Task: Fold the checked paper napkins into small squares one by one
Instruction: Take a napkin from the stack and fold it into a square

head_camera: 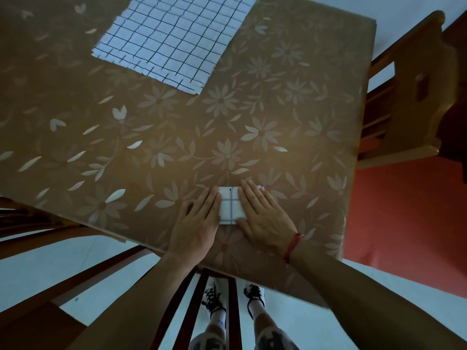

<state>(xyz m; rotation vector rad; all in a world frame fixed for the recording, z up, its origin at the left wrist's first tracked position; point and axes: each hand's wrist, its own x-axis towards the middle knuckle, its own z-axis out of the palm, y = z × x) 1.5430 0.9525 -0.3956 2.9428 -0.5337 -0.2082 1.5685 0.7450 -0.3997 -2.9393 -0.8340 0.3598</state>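
The folded napkin point(228, 205) is a small white squarish pad with thin dark grid lines, sitting near the front edge of the table. Both hands lie flat on it with fingers straight and together. The left hand point(199, 218) covers its left edge and the right hand point(262, 213) its right side, neither gripping anything. The stack of unfolded napkins point(174, 39), soft paper with ragged edges, lies at the far side. The tablecloth point(151, 147) is glossy brown with pale daisies. There's a wooden chair point(409, 97) on the right and a red thread bracelet point(293, 246) on the right wrist.
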